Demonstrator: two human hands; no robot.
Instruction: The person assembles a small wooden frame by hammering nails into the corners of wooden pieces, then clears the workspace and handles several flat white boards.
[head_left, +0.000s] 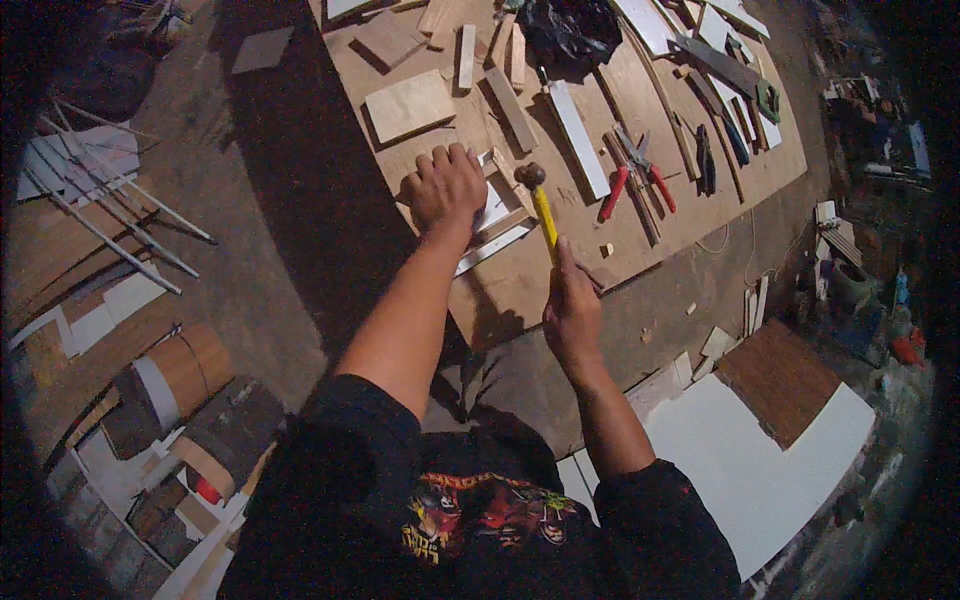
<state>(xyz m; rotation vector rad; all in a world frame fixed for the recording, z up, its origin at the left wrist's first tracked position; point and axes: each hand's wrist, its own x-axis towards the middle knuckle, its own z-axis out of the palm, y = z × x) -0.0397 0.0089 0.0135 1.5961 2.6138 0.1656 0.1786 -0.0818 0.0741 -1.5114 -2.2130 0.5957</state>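
Observation:
My right hand (574,305) is closed around the lower handle of a hammer (544,212). The handle is yellow, and its dark, rounded head hangs just right of a small wooden frame (513,222) with white faces. My left hand (447,187) lies over the left side of this frame, fingers bent and close together, gripping it against the worktable (520,290). The palm and fingertips are hidden, and so is the part of the frame beneath them. A white-faced strip (494,249) lies along the near side of the frame.
Beyond my left hand lie a pale wood block (409,105) and several short offcuts. Red-handled snips (640,175), a long white strip (578,138), a handsaw (718,66) and a black plastic bag (572,35) occupy the table. A white panel (745,480) lies below right.

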